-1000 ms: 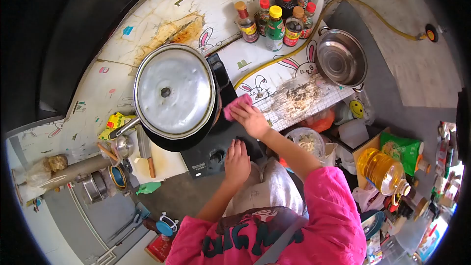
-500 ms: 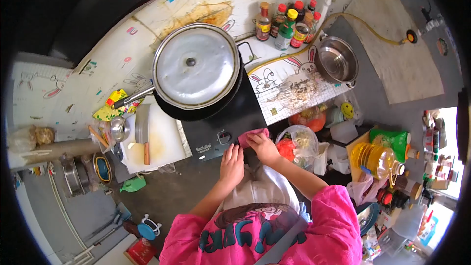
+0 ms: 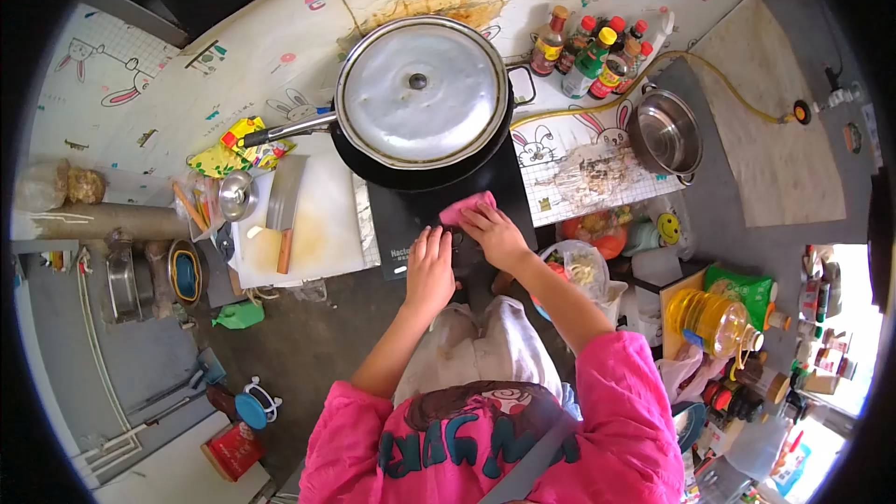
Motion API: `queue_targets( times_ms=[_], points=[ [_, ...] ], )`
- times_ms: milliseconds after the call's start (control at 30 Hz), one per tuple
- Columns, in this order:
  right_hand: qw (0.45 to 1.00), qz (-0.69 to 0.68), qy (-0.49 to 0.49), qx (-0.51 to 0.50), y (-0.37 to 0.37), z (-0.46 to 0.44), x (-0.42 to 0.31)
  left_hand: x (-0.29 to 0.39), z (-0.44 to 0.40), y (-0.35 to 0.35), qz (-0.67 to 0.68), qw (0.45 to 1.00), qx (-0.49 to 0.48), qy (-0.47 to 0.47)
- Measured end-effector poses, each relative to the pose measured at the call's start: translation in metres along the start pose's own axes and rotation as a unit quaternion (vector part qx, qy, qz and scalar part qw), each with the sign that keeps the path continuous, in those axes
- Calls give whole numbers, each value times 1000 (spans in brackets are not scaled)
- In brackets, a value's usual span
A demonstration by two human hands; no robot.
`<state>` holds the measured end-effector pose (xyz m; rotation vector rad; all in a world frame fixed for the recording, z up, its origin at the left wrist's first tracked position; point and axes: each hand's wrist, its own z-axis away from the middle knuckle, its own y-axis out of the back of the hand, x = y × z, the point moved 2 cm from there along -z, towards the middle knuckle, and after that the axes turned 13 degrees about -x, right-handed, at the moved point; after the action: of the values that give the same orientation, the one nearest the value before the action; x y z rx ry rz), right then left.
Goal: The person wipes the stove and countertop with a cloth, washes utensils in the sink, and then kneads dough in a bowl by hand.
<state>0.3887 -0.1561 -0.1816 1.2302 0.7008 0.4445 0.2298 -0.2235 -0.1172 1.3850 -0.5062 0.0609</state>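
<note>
My right hand [image 3: 495,235] presses a folded pink cloth [image 3: 467,208] onto the black induction cooktop [image 3: 397,215], just in front of the wok. To its left, my left hand [image 3: 430,269] rests at the cooktop's front edge with its fingers stretched out and nothing in them; it covers part of the control panel. A black wok [image 3: 373,168] stands on the cooktop, its long handle pointing left. Over it lies a large silver lid [image 3: 420,112] with a dark knob, hiding what is inside.
Left of the cooktop, a cleaver [image 3: 286,196] lies on a white cutting board [image 3: 331,224], beside a metal bowl [image 3: 237,194]. Sauce bottles [image 3: 588,63] and a steel pot [image 3: 665,133] stand right, near a yellow hose [image 3: 719,65]. An oil jug [image 3: 709,322] is lower right.
The pink cloth and my right hand have moved from the cooktop's front right edge inward, closer to the wok. My left hand stays at the front edge. The whole view has shifted a little.
</note>
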Motion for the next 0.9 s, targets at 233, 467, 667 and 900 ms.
queue_targets(
  times_ms=[233, 467, 667, 900],
  points=[
    [997, 8, -36, 68, -12, 46, -30, -12, 29, -10, 23, 1000, -4, 1],
    [993, -113, -10, -20, -10, 69, -42, -22, 39, -12, 38, 999, 11, -25],
    [989, -130, -44, 57, 54, 31, -6, -32, 23, -3, 61, 997, 33, -15],
    [995, -48, -81, -29, -2, 5, 12, -48, -19, -14, 103, 993, 37, -49]
  ],
)
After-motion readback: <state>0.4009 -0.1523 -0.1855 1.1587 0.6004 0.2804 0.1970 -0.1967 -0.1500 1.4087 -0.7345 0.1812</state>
